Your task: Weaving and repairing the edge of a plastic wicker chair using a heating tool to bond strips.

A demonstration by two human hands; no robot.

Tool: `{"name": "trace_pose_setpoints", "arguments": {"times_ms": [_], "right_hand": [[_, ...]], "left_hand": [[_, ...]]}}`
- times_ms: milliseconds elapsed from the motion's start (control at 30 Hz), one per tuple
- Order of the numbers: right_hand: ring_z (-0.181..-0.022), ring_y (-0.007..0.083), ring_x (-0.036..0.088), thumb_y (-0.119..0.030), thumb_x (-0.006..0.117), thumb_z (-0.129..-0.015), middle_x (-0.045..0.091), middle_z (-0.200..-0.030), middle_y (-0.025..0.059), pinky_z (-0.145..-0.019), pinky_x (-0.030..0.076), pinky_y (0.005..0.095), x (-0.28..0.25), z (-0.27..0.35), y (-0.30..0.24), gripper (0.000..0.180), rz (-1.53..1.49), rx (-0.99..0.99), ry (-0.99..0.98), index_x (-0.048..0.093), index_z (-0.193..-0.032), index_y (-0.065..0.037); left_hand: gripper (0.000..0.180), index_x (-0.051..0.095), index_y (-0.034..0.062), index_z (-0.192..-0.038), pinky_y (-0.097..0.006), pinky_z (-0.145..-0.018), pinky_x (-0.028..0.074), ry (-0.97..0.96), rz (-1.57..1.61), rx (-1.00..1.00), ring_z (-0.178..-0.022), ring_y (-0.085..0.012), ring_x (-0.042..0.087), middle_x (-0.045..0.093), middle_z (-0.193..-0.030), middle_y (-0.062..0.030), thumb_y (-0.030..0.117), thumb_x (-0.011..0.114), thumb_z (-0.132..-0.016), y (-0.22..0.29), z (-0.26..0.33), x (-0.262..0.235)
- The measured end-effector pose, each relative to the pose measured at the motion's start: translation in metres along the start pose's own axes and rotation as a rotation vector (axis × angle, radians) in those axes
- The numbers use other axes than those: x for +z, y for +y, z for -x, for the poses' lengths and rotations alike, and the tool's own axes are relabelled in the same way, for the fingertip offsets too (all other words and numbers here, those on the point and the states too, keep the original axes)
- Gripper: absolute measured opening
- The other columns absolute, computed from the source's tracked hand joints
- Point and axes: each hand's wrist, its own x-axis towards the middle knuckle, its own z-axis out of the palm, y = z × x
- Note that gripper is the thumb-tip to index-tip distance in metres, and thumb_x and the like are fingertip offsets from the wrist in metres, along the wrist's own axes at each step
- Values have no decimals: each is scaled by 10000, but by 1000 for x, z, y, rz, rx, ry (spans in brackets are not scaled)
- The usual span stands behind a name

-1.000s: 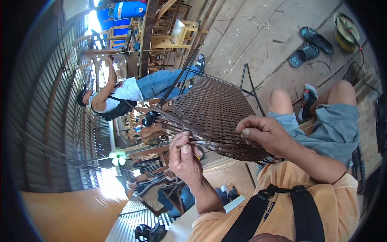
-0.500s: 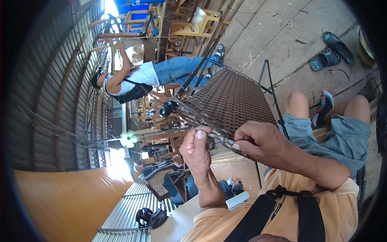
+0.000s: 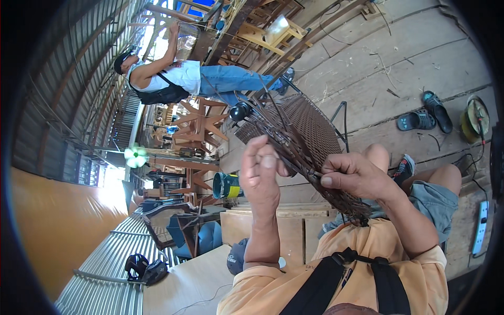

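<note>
A dark brown woven seat panel on thin metal legs lies in front of me, its braided edge running down toward my shirt. My right hand is closed on that edge, thumb and forefinger pressed together on a woven strand. Just left of the edge, my left hand is raised, its fingers curled in against the thumb. Whatever those fingers hold is too small or hidden to make out. A round black knob stands out at the panel's far left end.
A co-worker stands beyond, hands raised to a woven piece. Sandals, a round reel with a cord and a power strip lie on the plank floor at right. A dark green bucket stands left of my hands.
My left hand has drawn back from the edge where it was pinching a strand. The right hand stays on the edge. The woven panel has tilted, and my view has shifted.
</note>
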Motion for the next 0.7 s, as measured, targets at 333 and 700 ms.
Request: {"name": "trace_pose_setpoints", "arguments": {"times_ms": [333, 700], "right_hand": [[-560, 28, 408, -231, 643, -883, 461, -571, -61, -475, 310, 211, 3, -12, -12, 302, 299, 85, 157, 564, -682, -19], [-532, 68, 442, -253, 624, -888, 505, -634, -6, -486, 357, 197, -7, 2, -6, 280, -276, 232, 87, 562, -729, -31]], "left_hand": [[217, 553, -10, -1012, -201, -554, 391, -82, -162, -98, -597, -74, 466, 491, -701, -16, 186, 463, -985, 0, 22, 1], [285, 555, -23, -1017, -217, -547, 400, -75, -88, -143, -592, -95, 463, 473, -700, -27, 249, 474, -979, -2, 19, 3]]}}
